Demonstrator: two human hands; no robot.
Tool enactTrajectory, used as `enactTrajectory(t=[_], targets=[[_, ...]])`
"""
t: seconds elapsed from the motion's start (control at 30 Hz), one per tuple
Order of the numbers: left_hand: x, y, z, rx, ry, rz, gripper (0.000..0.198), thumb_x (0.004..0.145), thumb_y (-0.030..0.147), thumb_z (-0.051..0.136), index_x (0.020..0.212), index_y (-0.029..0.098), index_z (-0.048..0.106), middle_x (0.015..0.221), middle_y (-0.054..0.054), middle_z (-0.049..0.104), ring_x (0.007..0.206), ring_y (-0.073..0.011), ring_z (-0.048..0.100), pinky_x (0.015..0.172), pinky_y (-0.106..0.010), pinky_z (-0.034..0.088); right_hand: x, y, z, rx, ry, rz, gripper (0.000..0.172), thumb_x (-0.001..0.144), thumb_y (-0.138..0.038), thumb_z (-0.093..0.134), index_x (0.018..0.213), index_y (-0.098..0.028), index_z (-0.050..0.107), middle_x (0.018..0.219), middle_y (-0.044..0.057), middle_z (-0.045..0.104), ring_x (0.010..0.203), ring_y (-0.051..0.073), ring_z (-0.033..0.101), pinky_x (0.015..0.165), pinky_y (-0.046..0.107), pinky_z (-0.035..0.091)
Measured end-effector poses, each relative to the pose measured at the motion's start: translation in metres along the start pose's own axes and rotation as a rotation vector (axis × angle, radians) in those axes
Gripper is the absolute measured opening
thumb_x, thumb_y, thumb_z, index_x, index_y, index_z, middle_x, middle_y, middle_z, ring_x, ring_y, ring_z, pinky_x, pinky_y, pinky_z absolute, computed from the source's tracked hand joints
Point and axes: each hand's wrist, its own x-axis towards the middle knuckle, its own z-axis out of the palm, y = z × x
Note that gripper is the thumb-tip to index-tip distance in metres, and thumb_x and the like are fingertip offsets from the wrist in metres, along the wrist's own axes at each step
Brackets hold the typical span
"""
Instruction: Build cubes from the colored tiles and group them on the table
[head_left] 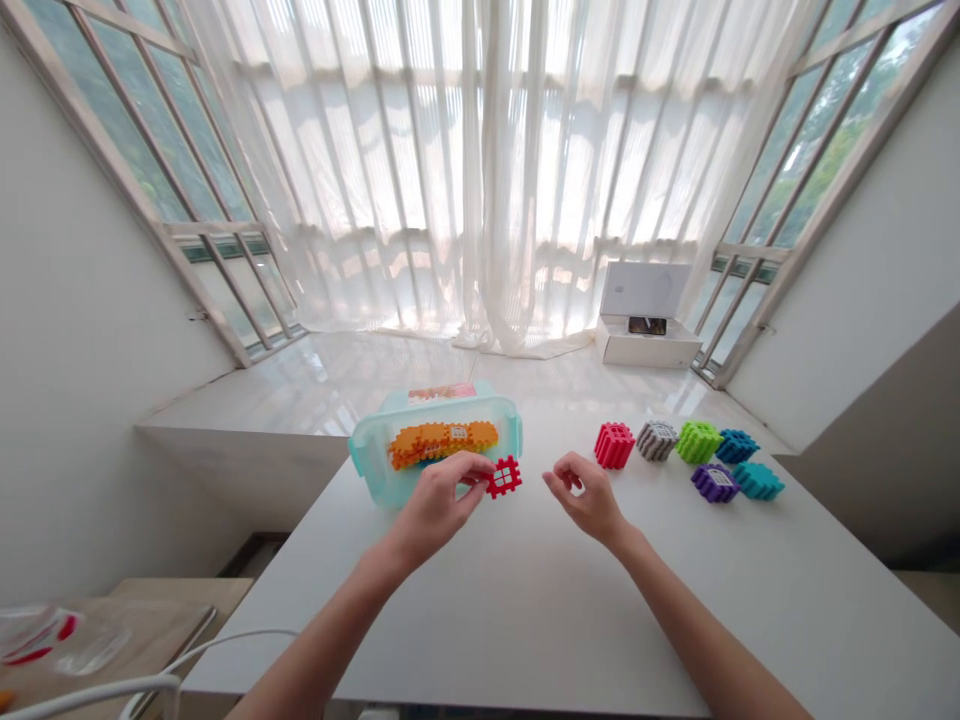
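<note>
My left hand [442,500] is closed, with thumb and fingers pinching a red window-shaped interlocking tile [504,477] by its left side. The tile has notched edges and a cross-barred opening, and is held up in front of the bin's right end. To the right of it, apart from the tile, my right hand [590,497] hangs above the table with fingers loosely curled and nothing visible in it. Nearest to that hand is a stack of pinkish-red tiles [614,446]. A translucent teal bin [382,487] behind my left hand holds orange and yellow tiles [442,441].
More tile stacks stand at the right: grey [657,440], lime green [698,441], blue [738,446], purple [714,483] and teal [759,481]. Beyond the white table [510,620], a white box [645,345] with a phone [647,326] sits on the sill. A white cable [217,640] runs at lower left.
</note>
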Motion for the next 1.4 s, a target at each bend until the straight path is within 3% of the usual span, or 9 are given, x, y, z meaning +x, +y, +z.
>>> enactTrajectory(t=[0.17, 0.33, 0.43, 0.6, 0.8, 1.0, 1.07, 1.2, 1.4], targets=[[0.047, 0.002, 0.063, -0.707, -0.165, -0.226, 0.027, 0.079, 0.028, 0.075, 0.099, 0.016, 0.063, 0.097, -0.009, 0.074, 0.090, -0.0213, 0.071, 0.082, -0.033, 0.056, -0.007, 0.012, -0.004, 0.284, 0.120, 0.253, 0.024, 0.097, -0.038, 0.050, 0.084, -0.020, 0.056, 0.063, -0.004, 0.046, 0.053, 0.011, 0.038, 0.049, 0.024, 0.032], [0.056, -0.010, 0.106, -0.985, -0.202, -0.365, 0.045, 0.068, 0.029, 0.086, 0.105, 0.016, 0.063, 0.091, -0.007, 0.074, 0.081, -0.0174, 0.068, 0.073, -0.028, 0.052, -0.004, 0.021, -0.019, 0.369, 0.228, 0.358, 0.021, 0.091, -0.040, 0.061, 0.093, -0.019, 0.059, 0.064, -0.003, 0.052, 0.057, 0.012, 0.045, 0.054, 0.025, 0.038], [0.051, -0.019, 0.120, -1.122, -0.112, -0.475, 0.044, 0.068, 0.033, 0.086, 0.103, 0.018, 0.065, 0.092, -0.006, 0.073, 0.080, -0.0145, 0.067, 0.070, -0.024, 0.049, -0.002, 0.023, -0.022, 0.419, 0.162, 0.411, 0.030, 0.090, -0.039, 0.062, 0.111, -0.018, 0.058, 0.061, -0.006, 0.048, 0.053, 0.011, 0.043, 0.051, 0.024, 0.037], [0.047, -0.026, 0.126, -1.273, -0.027, -0.530, 0.041, 0.070, 0.040, 0.085, 0.099, 0.018, 0.066, 0.089, -0.004, 0.073, 0.077, -0.0140, 0.066, 0.074, -0.026, 0.050, -0.004, 0.021, -0.020, 0.503, -0.071, 0.414, 0.030, 0.089, -0.039, 0.062, 0.111, -0.018, 0.061, 0.064, -0.004, 0.052, 0.056, 0.011, 0.048, 0.051, 0.023, 0.040], [0.045, -0.019, 0.125, -1.157, -0.108, -0.509, 0.037, 0.070, 0.045, 0.083, 0.092, 0.017, 0.070, 0.088, -0.006, 0.072, 0.077, -0.0156, 0.066, 0.067, -0.024, 0.047, -0.006, 0.021, -0.018, 0.454, 0.045, 0.422, 0.028, 0.090, -0.041, 0.062, 0.107, -0.019, 0.056, 0.066, -0.002, 0.061, 0.054, 0.011, 0.049, 0.050, 0.024, 0.042], [0.043, -0.015, 0.121, -1.030, -0.084, -0.472, 0.033, 0.075, 0.046, 0.078, 0.081, 0.015, 0.069, 0.078, -0.006, 0.070, 0.072, -0.0153, 0.062, 0.064, -0.023, 0.044, -0.006, 0.017, -0.027, 0.169, 0.012, 0.340, 0.022, 0.083, -0.034, 0.073, 0.096, -0.020, 0.062, 0.074, -0.001, 0.062, 0.057, 0.012, 0.052, 0.049, 0.023, 0.042], [0.043, -0.014, 0.120, -1.042, -0.077, -0.463, 0.033, 0.075, 0.046, 0.078, 0.078, 0.015, 0.067, 0.072, -0.003, 0.067, 0.065, -0.0124, 0.057, 0.061, -0.022, 0.042, -0.006, 0.017, -0.029, 0.095, 0.002, 0.281, 0.027, 0.080, -0.031, 0.075, 0.103, -0.022, 0.064, 0.080, 0.001, 0.063, 0.059, 0.012, 0.053, 0.050, 0.023, 0.044], [0.044, -0.014, 0.121, -1.105, -0.041, -0.483, 0.038, 0.072, 0.048, 0.079, 0.073, 0.015, 0.063, 0.065, 0.001, 0.060, 0.056, -0.0086, 0.048, 0.058, -0.022, 0.039, -0.006, 0.017, -0.028, 0.044, -0.040, 0.128, 0.042, 0.079, -0.029, 0.077, 0.118, -0.026, 0.062, 0.113, 0.008, 0.064, 0.070, 0.014, 0.059, 0.054, 0.026, 0.050], [0.043, -0.016, 0.129, -1.177, -0.051, -0.508, 0.039, 0.074, 0.050, 0.078, 0.074, 0.015, 0.062, 0.066, 0.001, 0.059, 0.059, -0.0090, 0.047, 0.059, -0.022, 0.040, -0.010, 0.016, -0.023, -0.063, 0.019, 0.066, 0.048, 0.077, -0.029, 0.079, 0.122, -0.025, 0.062, 0.118, 0.010, 0.062, 0.070, 0.015, 0.057, 0.057, 0.029, 0.051]])
